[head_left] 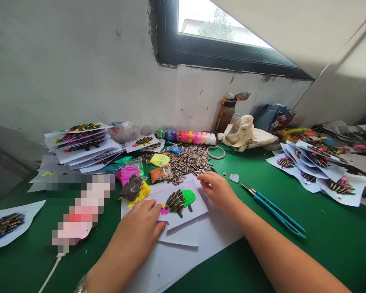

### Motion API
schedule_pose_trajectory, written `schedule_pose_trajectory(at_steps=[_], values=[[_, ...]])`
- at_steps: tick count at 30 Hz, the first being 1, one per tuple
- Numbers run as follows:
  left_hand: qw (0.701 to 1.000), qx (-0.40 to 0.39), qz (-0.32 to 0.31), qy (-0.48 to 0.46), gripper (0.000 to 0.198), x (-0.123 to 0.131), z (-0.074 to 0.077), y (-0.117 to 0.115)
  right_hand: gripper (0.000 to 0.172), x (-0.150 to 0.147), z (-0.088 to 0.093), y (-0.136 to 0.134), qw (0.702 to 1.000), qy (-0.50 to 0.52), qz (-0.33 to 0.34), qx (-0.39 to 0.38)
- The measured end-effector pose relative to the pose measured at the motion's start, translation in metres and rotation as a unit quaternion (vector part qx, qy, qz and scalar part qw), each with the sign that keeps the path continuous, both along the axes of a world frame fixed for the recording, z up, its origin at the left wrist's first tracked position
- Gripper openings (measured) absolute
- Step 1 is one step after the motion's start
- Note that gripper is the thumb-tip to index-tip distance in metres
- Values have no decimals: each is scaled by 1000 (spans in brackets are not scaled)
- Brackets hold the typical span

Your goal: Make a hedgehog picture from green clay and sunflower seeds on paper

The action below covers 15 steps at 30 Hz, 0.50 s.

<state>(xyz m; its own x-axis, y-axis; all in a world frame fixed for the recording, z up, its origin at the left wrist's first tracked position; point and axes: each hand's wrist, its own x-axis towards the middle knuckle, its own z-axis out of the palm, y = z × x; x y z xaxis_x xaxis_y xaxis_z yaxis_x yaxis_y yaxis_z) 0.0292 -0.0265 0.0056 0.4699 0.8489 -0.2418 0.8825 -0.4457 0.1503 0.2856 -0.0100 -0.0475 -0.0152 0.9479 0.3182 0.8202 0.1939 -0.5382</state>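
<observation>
A white card [167, 193] carries a green clay oval [188, 198], striped seeds [175, 201] on its left part, a pink clay head and dark clay feet. My left hand [142, 221] rests on the card's left edge beside the pink head, fingers apart, with nothing held. Near the heap of striped seeds [189, 160], above the card's upper right corner, my right hand [215, 187] has its fingers curled together; whatever lies between the fingertips is too small to make out. More white paper [207, 240] lies beneath the card.
Clay bags [131, 187] lie left of the seeds. A blue cutter [274, 209] lies to the right, beside a tape ring [216, 152]. Stacked cards [87, 152] stand back left, with other cards [338, 185] at right. Along the wall are clay tubs [189, 137], a bottle [225, 116] and a cloth bag [244, 134].
</observation>
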Motion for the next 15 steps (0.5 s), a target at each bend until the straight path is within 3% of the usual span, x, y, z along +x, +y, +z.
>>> schedule_pose_trajectory(at_steps=[6, 15], values=[[1000, 11, 1, -2, 33, -1, 0, 0, 34, -3, -3, 13, 997, -81, 8, -5], [1000, 8, 8, 9, 35, -3, 3, -1, 22, -19, -2, 16, 981, -183, 55, -16]])
